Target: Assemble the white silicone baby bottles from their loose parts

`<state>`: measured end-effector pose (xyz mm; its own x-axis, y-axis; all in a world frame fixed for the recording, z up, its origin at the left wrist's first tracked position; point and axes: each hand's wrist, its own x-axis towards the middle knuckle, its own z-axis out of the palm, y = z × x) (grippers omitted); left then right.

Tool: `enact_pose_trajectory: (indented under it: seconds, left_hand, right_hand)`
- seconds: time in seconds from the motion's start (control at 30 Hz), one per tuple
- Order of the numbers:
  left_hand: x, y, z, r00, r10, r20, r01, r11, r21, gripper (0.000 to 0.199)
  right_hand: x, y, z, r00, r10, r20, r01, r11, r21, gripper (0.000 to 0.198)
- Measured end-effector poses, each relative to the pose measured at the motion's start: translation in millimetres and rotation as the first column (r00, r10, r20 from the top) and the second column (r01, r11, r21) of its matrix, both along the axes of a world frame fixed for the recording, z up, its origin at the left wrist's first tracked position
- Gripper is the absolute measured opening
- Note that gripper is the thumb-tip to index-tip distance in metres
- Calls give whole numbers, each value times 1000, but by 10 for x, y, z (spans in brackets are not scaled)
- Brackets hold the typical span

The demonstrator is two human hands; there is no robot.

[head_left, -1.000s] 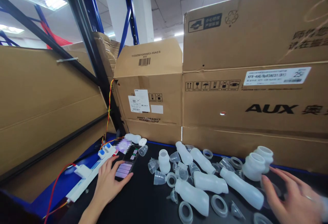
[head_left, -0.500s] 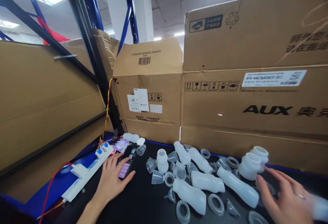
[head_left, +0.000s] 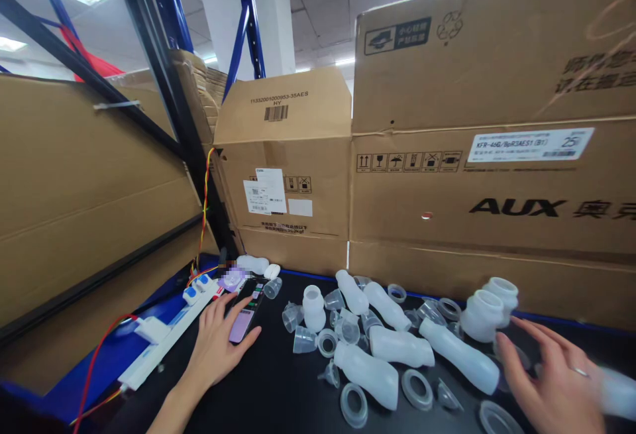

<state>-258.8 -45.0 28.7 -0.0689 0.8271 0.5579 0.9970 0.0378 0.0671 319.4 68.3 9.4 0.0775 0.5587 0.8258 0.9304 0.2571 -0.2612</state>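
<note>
My left hand (head_left: 222,341) rests over a smartphone (head_left: 244,323) with a lit purple and dark screen. Its fingers are spread, and the index finger lies across the screen. At the right, my right hand (head_left: 556,371) is open, thumb apart from the fingers, beside two upright white plastic bottles (head_left: 481,316). Nothing shows in its grasp. Between the hands lie several white bottles (head_left: 368,376), clear cups (head_left: 304,340), ring collars (head_left: 416,389) and clear nipple-like pieces (head_left: 330,374). Another white bottle (head_left: 313,309) stands upright near the middle.
A white power strip (head_left: 161,348) with plugs and red and yellow wires runs along the left. Cardboard panels (head_left: 422,96) wall off the back of the black table (head_left: 283,401). A white earphone case (head_left: 271,271) sits behind the phone. A dark metal post (head_left: 171,83) rises at left.
The phone screen now shows a plain purple panel in place of several rows. Both hands stay almost where they were; the whole view has shifted slightly.
</note>
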Motion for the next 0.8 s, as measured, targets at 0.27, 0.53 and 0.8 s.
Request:
enact_pose_trajectory:
  seconds: [0.27, 0.53, 0.8]
  left_hand:
    - [5, 6, 20, 999, 39, 14, -39, 999, 17, 53]
    - [-256, -179, 4, 986, 143, 85, -147, 988, 41, 43]
    - [-288, -243, -14, 988, 138, 73, -141, 989, 38, 50]
  right_hand:
    - [-6, -30, 32, 1000, -20, 17, 20, 1000, -10, 57]
    - [54, 41, -29, 1000, -21, 14, 22, 1000, -5, 56]
    - [55, 38, -12, 999, -30, 29, 30, 1000, 0, 56]
